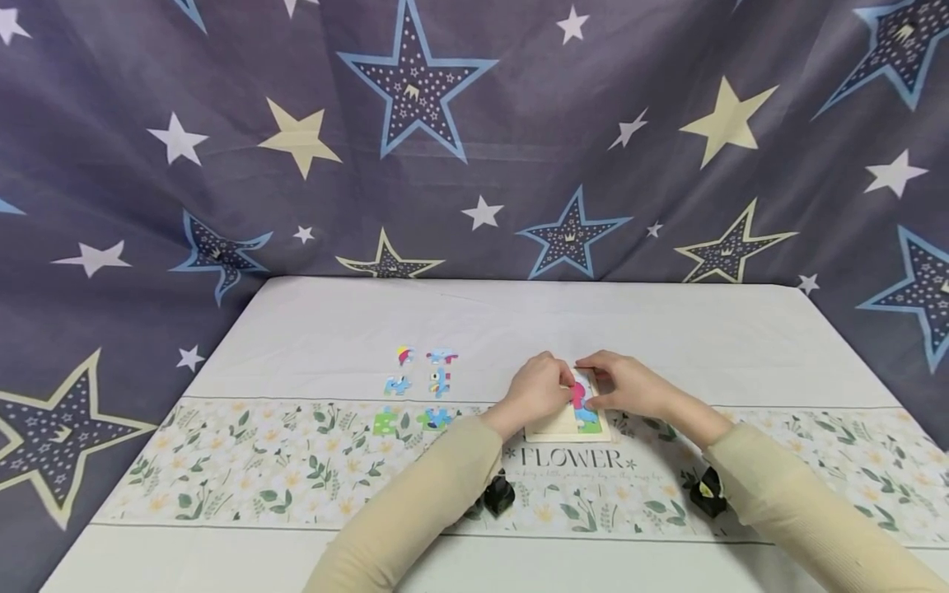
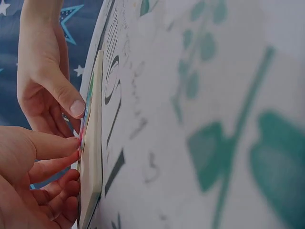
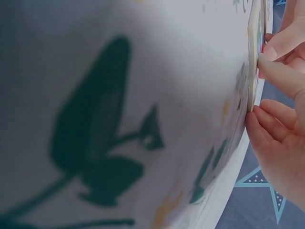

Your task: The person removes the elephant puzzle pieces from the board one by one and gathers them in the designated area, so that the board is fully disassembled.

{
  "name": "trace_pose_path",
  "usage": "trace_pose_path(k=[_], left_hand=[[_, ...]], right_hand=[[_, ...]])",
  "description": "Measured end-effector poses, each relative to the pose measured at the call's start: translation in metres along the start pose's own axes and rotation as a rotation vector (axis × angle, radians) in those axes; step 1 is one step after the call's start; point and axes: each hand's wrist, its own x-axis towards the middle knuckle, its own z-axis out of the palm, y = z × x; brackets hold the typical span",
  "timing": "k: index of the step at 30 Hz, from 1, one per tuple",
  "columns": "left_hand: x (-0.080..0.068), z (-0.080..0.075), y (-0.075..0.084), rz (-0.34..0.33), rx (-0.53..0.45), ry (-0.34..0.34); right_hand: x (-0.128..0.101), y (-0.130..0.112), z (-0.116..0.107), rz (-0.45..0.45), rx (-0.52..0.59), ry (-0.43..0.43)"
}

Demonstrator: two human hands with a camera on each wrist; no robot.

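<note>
A shallow wooden puzzle board (image 1: 554, 426) lies on the tablecloth, its right side filled with joined pink, blue and green pieces (image 1: 589, 416) and its left side bare wood. From the left, my left hand (image 1: 535, 389) pinches a small pink puzzle piece between thumb and forefinger, close over the board; the fingertips cover most of it. My right hand (image 1: 630, 385) holds the board at its right side. Its thumb rests on the picture, and the other fingers (image 3: 274, 121) reach the board's edge.
Left of the board, several loose puzzle pieces lie in two columns, among them a green piece (image 1: 385, 422) and a blue one (image 1: 440, 381). The white tablecloth (image 1: 356, 329) has a floral band with lettering. A star-patterned curtain (image 1: 474, 165) hangs behind the table.
</note>
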Motion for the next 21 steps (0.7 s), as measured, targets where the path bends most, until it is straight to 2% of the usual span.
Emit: trace_pose_path(k=[9,21], left_hand=[[0.0011,0.0014,-0.0003,-0.002,-0.005,0.011],[0.0003,0.0009,0.0029,-0.023,-0.033,0.027]], right_hand=[[0.0036,-0.003,-0.0006,0.002,-0.055,-0.003],[0.0032,-0.0048,-0.0013,0.028,-0.047,-0.003]])
